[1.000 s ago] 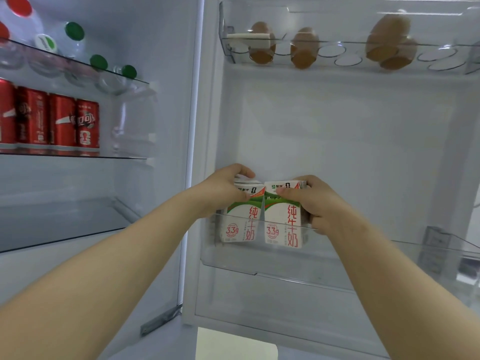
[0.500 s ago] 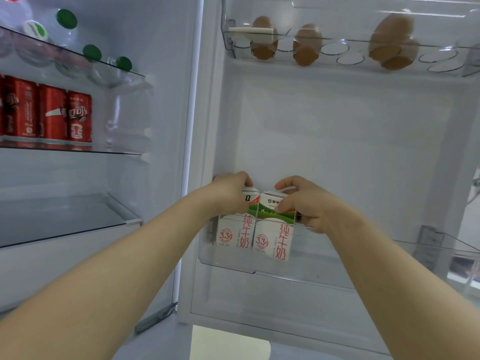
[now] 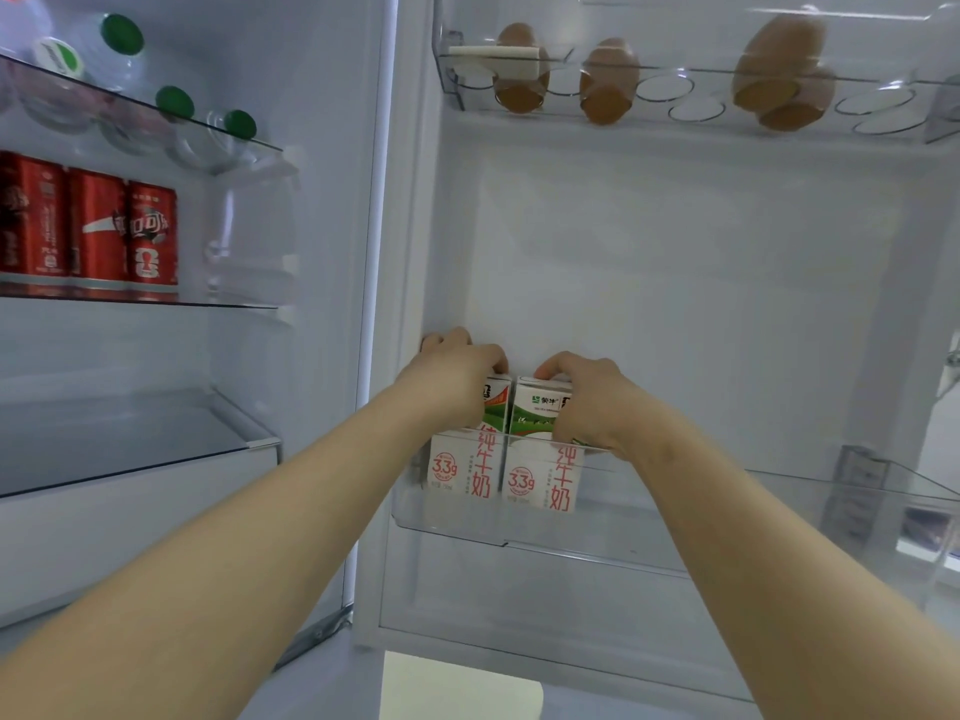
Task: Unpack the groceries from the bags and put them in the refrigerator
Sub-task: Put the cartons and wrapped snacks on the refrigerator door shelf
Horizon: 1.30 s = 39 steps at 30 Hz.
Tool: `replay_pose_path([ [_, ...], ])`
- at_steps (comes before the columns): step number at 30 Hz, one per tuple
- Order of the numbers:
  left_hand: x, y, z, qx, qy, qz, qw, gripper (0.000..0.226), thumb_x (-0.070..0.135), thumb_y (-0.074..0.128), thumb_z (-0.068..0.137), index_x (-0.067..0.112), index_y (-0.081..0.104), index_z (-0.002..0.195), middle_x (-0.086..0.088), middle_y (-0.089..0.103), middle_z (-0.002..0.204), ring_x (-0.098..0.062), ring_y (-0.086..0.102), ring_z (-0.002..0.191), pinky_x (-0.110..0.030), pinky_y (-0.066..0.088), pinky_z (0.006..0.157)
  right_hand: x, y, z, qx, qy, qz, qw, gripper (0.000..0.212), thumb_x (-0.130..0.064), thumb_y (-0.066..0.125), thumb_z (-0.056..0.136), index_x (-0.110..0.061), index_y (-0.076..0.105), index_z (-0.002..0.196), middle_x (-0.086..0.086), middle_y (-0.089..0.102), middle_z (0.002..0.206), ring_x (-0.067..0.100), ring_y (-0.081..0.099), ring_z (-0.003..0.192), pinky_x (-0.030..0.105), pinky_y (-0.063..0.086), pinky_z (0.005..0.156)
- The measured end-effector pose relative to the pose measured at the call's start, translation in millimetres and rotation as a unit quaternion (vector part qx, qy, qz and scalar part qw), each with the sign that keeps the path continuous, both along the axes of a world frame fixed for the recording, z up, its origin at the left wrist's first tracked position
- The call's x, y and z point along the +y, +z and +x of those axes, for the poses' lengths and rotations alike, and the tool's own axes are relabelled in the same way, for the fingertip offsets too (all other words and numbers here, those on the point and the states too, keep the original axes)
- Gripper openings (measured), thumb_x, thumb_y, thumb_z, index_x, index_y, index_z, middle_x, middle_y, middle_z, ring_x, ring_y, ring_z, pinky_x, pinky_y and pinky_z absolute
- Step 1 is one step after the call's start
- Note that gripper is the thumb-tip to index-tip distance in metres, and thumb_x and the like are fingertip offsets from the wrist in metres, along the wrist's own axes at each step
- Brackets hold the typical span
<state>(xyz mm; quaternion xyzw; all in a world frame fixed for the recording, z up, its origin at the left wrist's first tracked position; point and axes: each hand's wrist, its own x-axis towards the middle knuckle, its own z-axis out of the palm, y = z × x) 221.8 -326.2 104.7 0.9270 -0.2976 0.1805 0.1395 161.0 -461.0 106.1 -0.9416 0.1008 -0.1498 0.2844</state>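
Note:
Two white and green milk cartons stand side by side at the left end of the clear door bin [image 3: 675, 522] of the open refrigerator. My left hand [image 3: 452, 376] grips the top of the left milk carton [image 3: 462, 470]. My right hand [image 3: 587, 397] grips the top of the right milk carton [image 3: 540, 480]. The cartons touch each other and their lower halves show through the bin's clear front wall. Their tops are partly hidden under my fingers.
An egg rack [image 3: 675, 90] with several brown eggs runs along the door's top. Red soda cans [image 3: 98, 231] line a glass shelf at left; green-capped bottles [image 3: 171, 103] lie on the shelf above. A lower glass shelf [image 3: 130, 439] and the bin's right part [image 3: 831, 511] hold nothing.
Both hands lowered the two cartons deeper into the door bin and toward its left end. The view shifted slightly right.

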Motion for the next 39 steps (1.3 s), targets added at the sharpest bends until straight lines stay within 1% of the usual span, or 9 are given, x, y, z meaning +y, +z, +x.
replay_pose_path([
  [5,0,-2,-1,-0.005,-0.006,-0.016,1.000,0.057,0.022,0.069,0.080,0.027,0.044,0.131,-0.006,0.044,0.116,-0.026,0.037,0.114,-0.031,0.041,0.079,0,0,1,-0.008,-0.004,-0.052,0.999,0.057,0.003,0.065,0.076,-0.022,0.047,0.124,0.009,0.041,0.125,0.026,0.057,0.097,0.028,0.049,0.064],
  [11,0,-3,-3,-0.024,-0.006,-0.039,0.999,0.056,0.013,0.069,0.078,0.023,0.048,0.129,-0.007,0.048,0.118,-0.025,0.043,0.112,-0.030,0.043,0.078,-1,2,-1,-0.021,0.000,-0.051,0.998,0.051,0.004,0.067,0.075,-0.012,0.041,0.116,0.011,0.045,0.122,0.025,0.053,0.097,0.032,0.050,0.073],
  [16,0,-4,-4,-0.031,-0.003,-0.041,0.999,0.051,0.015,0.069,0.079,0.022,0.050,0.126,-0.006,0.050,0.118,-0.023,0.046,0.108,-0.031,0.046,0.080,-2,-1,0,-0.033,-0.008,-0.111,0.993,0.043,0.001,0.065,0.074,-0.021,0.037,0.100,0.006,0.048,0.114,0.027,0.054,0.099,0.042,0.053,0.082],
  [20,1,-3,-6,-0.014,-0.014,-0.083,0.996,0.040,0.022,0.062,0.083,0.023,0.053,0.123,-0.002,0.050,0.113,-0.016,0.047,0.094,-0.028,0.046,0.074,-2,-3,3,-0.047,-0.003,-0.105,0.993,0.037,0.000,0.062,0.077,-0.020,0.040,0.100,0.004,0.038,0.107,0.031,0.053,0.100,0.042,0.054,0.080],
  [25,1,-4,-9,-0.017,-0.019,-0.102,0.994,0.038,0.028,0.056,0.088,0.021,0.052,0.125,-0.003,0.052,0.116,-0.015,0.049,0.092,-0.026,0.043,0.071,6,-2,-2,-0.048,-0.015,-0.110,0.993,0.044,-0.027,0.068,0.078,-0.019,0.043,0.114,0.003,0.036,0.110,0.026,0.043,0.104,0.035,0.046,0.080],
  [27,1,-5,-10,-0.023,-0.021,-0.121,0.992,0.043,0.030,0.057,0.088,0.020,0.048,0.128,-0.003,0.055,0.119,-0.013,0.050,0.093,-0.025,0.043,0.071,10,-1,-6,-0.084,-0.027,-0.110,0.990,0.047,-0.033,0.062,0.081,-0.019,0.041,0.120,0.005,0.038,0.117,0.026,0.041,0.107,0.036,0.043,0.083],
  [31,4,-8,-15,-0.060,-0.042,-0.175,0.982,0.043,0.031,0.055,0.088,0.019,0.047,0.128,0.000,0.057,0.117,-0.010,0.048,0.090,-0.023,0.039,0.068,18,-6,-19,-0.195,-0.062,-0.126,0.971,0.052,-0.029,0.056,0.084,-0.017,0.035,0.130,0.006,0.042,0.126,0.025,0.043,0.110,0.037,0.042,0.086],
  [36,9,-10,-22,-0.123,-0.102,-0.203,0.966,0.035,0.027,0.050,0.089,0.018,0.051,0.123,0.001,0.057,0.117,-0.013,0.049,0.104,-0.027,0.041,0.078,21,-25,-39,-0.271,-0.112,-0.191,0.937,0.051,-0.027,0.053,0.086,-0.019,0.038,0.134,0.001,0.044,0.133,0.022,0.042,0.118,0.035,0.032,0.096],
  [39,8,-12,-27,-0.146,-0.148,-0.187,0.960,0.034,0.027,0.049,0.090,0.019,0.052,0.122,0.001,0.056,0.117,-0.016,0.048,0.109,-0.035,0.046,0.086,24,-35,-53,-0.320,-0.148,-0.178,0.919,0.050,-0.027,0.057,0.086,-0.016,0.043,0.133,0.002,0.045,0.134,0.023,0.041,0.121,0.037,0.030,0.098],
])
